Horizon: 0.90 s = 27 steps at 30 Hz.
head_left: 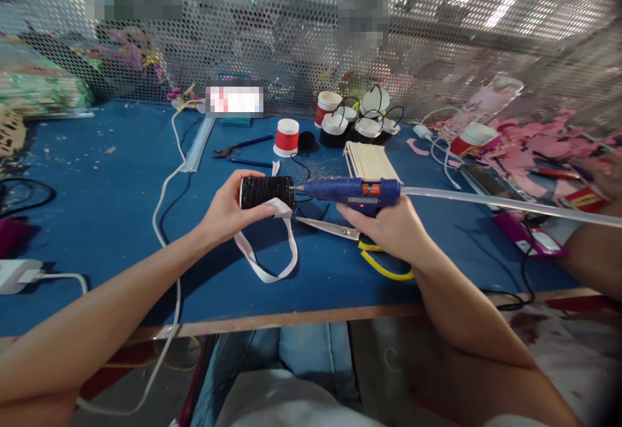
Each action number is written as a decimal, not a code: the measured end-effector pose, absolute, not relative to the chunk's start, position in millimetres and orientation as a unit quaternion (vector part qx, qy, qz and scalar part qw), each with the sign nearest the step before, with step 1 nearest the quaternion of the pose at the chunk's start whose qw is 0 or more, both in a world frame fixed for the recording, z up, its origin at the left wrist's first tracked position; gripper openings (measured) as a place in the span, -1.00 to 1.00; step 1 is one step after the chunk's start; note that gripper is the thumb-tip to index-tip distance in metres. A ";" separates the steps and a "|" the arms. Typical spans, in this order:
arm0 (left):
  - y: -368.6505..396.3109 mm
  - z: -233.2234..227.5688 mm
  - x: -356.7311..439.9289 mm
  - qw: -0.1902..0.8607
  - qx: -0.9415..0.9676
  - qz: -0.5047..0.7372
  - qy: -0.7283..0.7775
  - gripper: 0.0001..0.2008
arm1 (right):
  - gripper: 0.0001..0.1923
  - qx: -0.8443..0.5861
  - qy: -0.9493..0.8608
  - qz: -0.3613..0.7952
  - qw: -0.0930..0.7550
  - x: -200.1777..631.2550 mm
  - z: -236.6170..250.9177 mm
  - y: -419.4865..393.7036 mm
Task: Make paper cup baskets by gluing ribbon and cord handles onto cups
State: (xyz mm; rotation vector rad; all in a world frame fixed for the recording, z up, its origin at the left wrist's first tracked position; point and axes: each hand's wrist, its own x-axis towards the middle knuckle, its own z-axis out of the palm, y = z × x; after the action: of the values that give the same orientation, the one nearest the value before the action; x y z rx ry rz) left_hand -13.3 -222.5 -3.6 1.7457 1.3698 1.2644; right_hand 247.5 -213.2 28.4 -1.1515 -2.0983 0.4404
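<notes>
My left hand (236, 201) is closed around a paper cup wrapped in black cord (267, 192), which lies sideways above the table. Under my left thumb, a white ribbon (272, 276) is pressed to the cup and hangs down in a loop. My right hand (389, 225) grips a blue hot glue gun (340, 189), its small light glowing red. The gun's nozzle points left at the cup's wrapped side and looks very near or touching it. A long clear glue stick (486, 200) sticks out of its back. Yellow-handled scissors (335, 228) lie beneath my right hand.
Blue-handled pliers (243, 153), a red-and-white paper cup (286, 137) and a stack of pale sticks (370, 161) lie behind my hands. Several black-handled cups (368, 129) stand at the mesh panel. A white cable (158, 219) crosses the left side. Another person's arm (593, 252) rests at right.
</notes>
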 end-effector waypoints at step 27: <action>-221.5 -7.9 -13.5 0.274 0.665 0.494 0.488 -0.46 | -0.85 -0.452 -0.801 0.179 0.348 248.7 33.5 -216.2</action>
State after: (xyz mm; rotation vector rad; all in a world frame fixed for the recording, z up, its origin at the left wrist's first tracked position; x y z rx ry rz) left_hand -13.5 -221.5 -7.9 1.7895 1.3127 1.3284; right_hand 248.7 -216.2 33.5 -1.1724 -2.0779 0.4650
